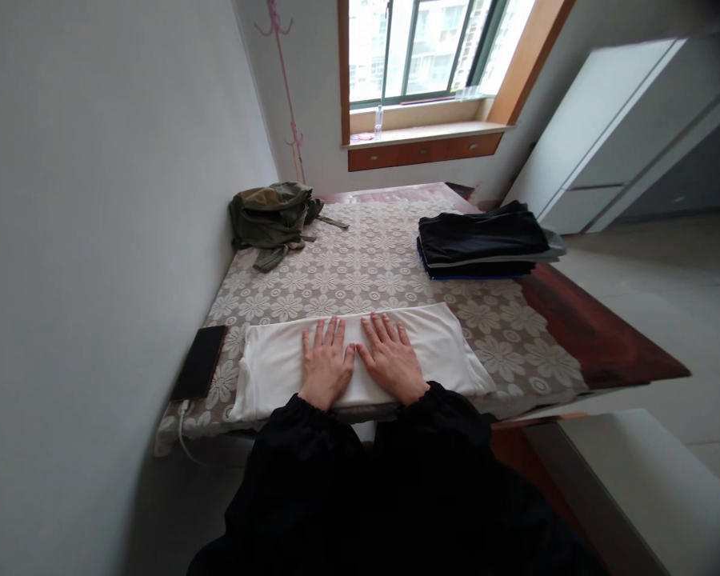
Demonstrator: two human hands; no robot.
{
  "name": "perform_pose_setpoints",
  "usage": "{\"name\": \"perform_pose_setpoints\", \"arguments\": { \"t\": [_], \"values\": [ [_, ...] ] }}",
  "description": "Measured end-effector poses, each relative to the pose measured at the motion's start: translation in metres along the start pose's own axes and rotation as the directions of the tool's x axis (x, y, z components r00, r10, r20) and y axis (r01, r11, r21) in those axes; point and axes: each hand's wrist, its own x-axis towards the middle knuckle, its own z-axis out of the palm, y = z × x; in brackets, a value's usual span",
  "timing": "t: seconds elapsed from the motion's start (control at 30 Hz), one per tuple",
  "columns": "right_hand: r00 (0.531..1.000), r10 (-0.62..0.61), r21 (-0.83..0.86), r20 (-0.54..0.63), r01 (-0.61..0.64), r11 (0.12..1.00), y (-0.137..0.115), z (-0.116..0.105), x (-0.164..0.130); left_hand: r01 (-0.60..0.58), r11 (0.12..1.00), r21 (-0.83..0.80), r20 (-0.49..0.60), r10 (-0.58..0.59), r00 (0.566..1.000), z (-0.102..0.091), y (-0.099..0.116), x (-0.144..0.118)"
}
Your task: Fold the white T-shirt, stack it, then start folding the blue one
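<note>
Head view: the folded white cloth (363, 390) lies on the tabletop (594, 328) directly beneath left hand (327, 362) and right hand (391, 358), both palm-down, fingers extended, gripping nothing; its long axis runs roughly nine to three o'clock. Right hand is nearer the dark folded stack (483, 236), between one and two o'clock.

The folded white rectangle of cloth (276, 364) looks soft, matt and lightly creased; the grey-and-white floral lace tablecloth (354, 280) looks raised and rough. The reddish-brown wooden tabletop (606, 344) is smooth with a slight sheen. The stacked black folded cloth (483, 236) shows a faint gloss, the crumpled olive-green fabric backpack (270, 216) is matt, and the flat black rectangular phone (199, 362) looks smooth.
</note>
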Motion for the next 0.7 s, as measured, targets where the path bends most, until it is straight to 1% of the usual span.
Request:
{"name": "perform_pose_setpoints", "arguments": {
  "t": [0.27,0.53,0.7],
  "values": [
    [1.000,0.017,-0.032,-0.018,-0.018,0.999,0.011,0.000,-0.002,0.025,1.000,0.016,-0.016,-0.025,1.000,-0.003,-0.017,-0.003],
    [0.997,0.035,-0.060,-0.067,-0.039,0.997,0.032,0.002,-0.006,0.054,0.998,0.034,-0.029,-0.053,0.998,-0.004,-0.034,-0.007],
    [0.996,0.058,-0.085,-0.071,-0.064,0.994,0.045,0.000,-0.009,0.081,0.995,0.056,-0.027,-0.079,0.996,-0.008,-0.048,-0.011]
  ]
}}
